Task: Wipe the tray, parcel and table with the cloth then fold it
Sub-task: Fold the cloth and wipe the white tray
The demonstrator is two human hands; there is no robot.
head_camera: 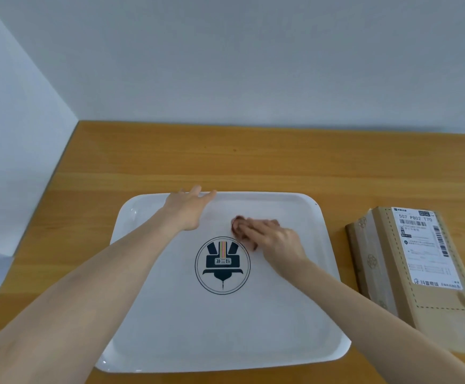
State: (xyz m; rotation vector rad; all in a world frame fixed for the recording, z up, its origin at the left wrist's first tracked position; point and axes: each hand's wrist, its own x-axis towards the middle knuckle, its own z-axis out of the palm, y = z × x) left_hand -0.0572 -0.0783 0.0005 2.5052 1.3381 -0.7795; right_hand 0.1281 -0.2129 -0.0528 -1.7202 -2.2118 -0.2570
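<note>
One white tray (170, 328), rectangular with rounded corners and a raised rim, sits on a wooden table (253, 162). Bare wood runs wide beyond the tray's far rim up to the wall; a narrower strip shows along its left side, and the near rim lies close to the table's front edge. One circular dark emblem (222, 265) is printed at the tray's centre.

One cardboard parcel (419, 278), flat, lies on the table just beside the tray's right rim, apart from it by a thin gap. One white shipping label (425, 250) with barcodes covers its upper face.

One small cloth (238, 227), reddish-brown and bunched, rests on the tray floor, above and right of the emblem.

Two hands, bare-armed, well apart. The right hand (275, 242) lies palm down on the cloth, fingers (250, 231) spread flat over it and pressing rather than gripping. The left hand (187, 209) rests at the tray's far rim, fingers extended and loose, holding nothing, near the cloth but not touching it.
</note>
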